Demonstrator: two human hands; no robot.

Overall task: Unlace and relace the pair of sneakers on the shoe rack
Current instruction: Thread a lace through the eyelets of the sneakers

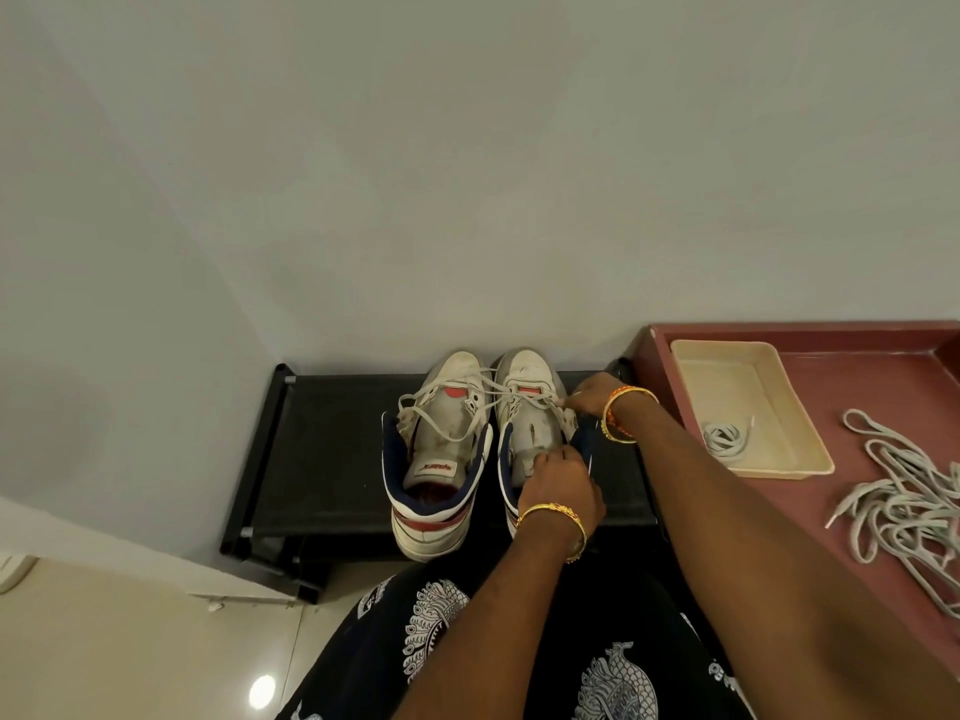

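Two white high-top sneakers with navy collars and red trim stand side by side on the black shoe rack [322,449], toes to the wall. The left sneaker [441,439] has loose white lace draped over its tongue. My left hand [558,483] grips the collar and tongue of the right sneaker [527,392]. My right hand [589,397] pinches the white lace [519,396] at that sneaker's right eyelet row, and the lace runs taut across toward the left sneaker. My hands hide the right sneaker's heel and right side.
A maroon surface [852,376] lies to the right, touching the rack. On it sit a cream tray [810,449] holding a coiled lace [724,439] and a loose pile of laces [904,501]. A grey wall stands close behind the rack. Pale floor tiles are at lower left.
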